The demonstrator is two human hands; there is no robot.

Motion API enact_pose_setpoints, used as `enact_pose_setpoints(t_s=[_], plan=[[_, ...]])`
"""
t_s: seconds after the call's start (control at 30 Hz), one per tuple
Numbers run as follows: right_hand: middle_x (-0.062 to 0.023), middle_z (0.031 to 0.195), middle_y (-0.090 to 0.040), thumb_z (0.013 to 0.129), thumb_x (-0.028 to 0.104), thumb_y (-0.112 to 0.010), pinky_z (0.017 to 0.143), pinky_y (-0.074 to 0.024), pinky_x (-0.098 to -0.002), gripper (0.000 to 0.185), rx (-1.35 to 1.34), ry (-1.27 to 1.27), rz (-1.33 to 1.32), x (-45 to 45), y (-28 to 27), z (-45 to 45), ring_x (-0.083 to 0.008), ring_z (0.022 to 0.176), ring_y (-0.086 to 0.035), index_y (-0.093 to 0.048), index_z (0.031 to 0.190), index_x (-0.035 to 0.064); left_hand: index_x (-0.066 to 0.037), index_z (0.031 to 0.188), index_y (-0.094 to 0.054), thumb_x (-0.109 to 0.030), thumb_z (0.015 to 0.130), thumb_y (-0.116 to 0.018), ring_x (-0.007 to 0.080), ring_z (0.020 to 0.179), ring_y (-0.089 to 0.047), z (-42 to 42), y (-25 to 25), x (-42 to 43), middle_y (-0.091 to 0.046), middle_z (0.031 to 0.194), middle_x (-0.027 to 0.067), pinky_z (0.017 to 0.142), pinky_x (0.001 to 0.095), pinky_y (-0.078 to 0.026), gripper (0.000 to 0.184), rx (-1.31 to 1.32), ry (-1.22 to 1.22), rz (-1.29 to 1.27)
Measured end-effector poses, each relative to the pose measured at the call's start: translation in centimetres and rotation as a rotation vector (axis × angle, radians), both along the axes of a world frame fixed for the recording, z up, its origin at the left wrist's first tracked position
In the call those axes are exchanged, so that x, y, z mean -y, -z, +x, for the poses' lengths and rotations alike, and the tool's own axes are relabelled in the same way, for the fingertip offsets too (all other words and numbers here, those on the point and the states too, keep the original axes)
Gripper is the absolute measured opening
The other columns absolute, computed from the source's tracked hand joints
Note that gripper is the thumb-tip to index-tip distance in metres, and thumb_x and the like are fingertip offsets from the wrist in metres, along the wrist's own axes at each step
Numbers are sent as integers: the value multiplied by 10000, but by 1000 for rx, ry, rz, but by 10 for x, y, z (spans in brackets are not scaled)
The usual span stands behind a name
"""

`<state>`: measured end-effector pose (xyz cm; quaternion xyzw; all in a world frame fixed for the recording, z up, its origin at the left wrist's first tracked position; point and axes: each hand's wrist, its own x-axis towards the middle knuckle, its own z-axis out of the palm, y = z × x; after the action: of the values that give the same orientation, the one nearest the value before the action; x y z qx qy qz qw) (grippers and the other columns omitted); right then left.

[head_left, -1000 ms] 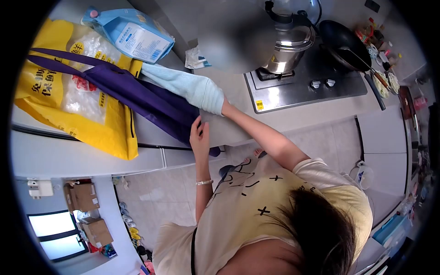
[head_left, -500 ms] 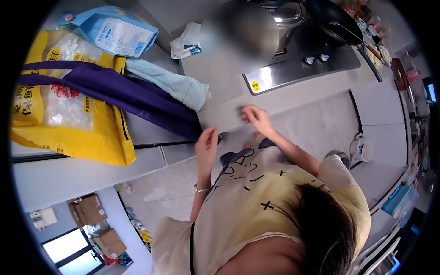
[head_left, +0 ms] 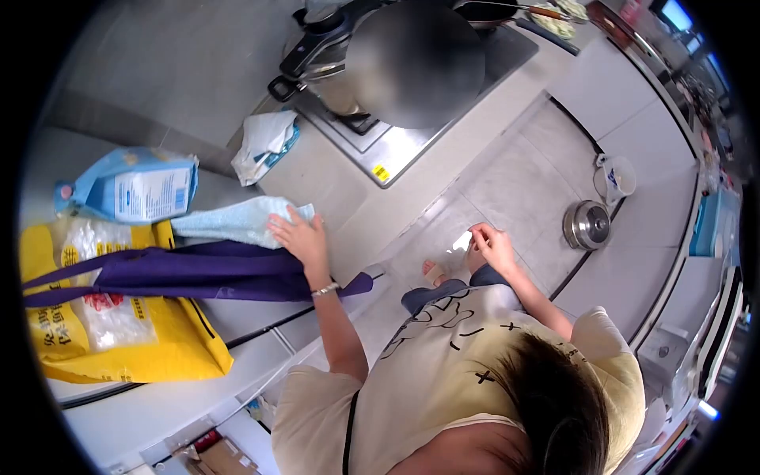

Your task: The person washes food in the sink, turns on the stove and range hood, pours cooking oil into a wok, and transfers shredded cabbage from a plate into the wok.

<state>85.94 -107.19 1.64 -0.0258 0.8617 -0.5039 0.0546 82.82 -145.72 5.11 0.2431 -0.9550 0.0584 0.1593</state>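
Note:
My left hand point(head_left: 299, 239), with a bracelet at the wrist, lies on the end of a light blue cloth point(head_left: 237, 222). Its fingers are spread over the cloth, not visibly wrapped round it. Just below the cloth runs a folded purple fabric piece with straps point(head_left: 198, 273), partly over a yellow plastic bag point(head_left: 178, 344). My right hand point(head_left: 495, 248) is raised in front of my body, above the floor, with thumb and fingers pinched together. A bright patch shows by its fingertips; whether something small is held, I cannot make out.
A blue pouch point(head_left: 154, 190) stands by the wall and a crumpled white-and-blue packet point(head_left: 265, 144) lies beside the stove point(head_left: 388, 158). A pot with black handles point(head_left: 332, 83) sits on the stove. Behind me on the right are a metal pot point(head_left: 587, 225) and a white container point(head_left: 617, 178).
My left hand has gone from the counter edge onto the blue cloth. My right hand has moved right, away from the counter. The view has turned, showing the counter's left side lower.

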Motion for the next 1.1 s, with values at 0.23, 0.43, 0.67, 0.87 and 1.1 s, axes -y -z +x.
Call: enact_pose_setpoints(t_s=[0.23, 0.43, 0.67, 0.87, 1.1], plan=[[-82, 690, -632, 834, 183, -512, 576, -472, -336, 145, -22, -14, 43, -52, -8, 8, -230, 593, -613, -607, 865, 78, -66, 1215, -481, -610, 716, -514, 503, 1260, -100, -45, 34, 87, -160, 1346, 347, 1006, 540, -170, 739, 341, -416, 132], [-101, 744, -631, 823, 183, -513, 583, -474, -361, 147, -133, -53, 155, -128, -7, -1, -276, 639, -607, -613, 860, 81, -43, 1207, -477, -475, 763, -539, 405, 1219, -307, -30, -14, 22, -431, 1227, 268, 959, 433, -343, 622, 336, -214, 184], [-110, 768, -621, 821, 181, -504, 598, -469, -378, 148, -148, -30, 218, -238, -4, -10, -297, 670, -597, -612, 853, 84, -56, 1219, -465, -467, 765, -549, 338, 1072, -498, -4, -48, -189, -526, 1137, 213, 881, 400, -412, 618, 340, 26, 463], [-119, 755, -611, 818, 185, -504, 608, -463, -395, 147, -164, 9, 280, -314, 11, -18, -310, 695, -590, -603, 846, 80, -76, 1238, -453, -508, 766, -543, 342, 1022, -534, 2, -14, -311, -551, 1077, 236, 841, 384, -433, 646, 544, 336, 587], [-116, 760, -615, 817, 194, -507, 601, -459, -402, 147, -134, 125, 317, -354, 14, -26, -309, 698, -591, -608, 844, 91, -97, 1240, -448, -472, 771, -546, 315, 973, -564, -29, -36, -418, -577, 1067, 178, 785, 398, -462, 608, 740, 488, 365]])
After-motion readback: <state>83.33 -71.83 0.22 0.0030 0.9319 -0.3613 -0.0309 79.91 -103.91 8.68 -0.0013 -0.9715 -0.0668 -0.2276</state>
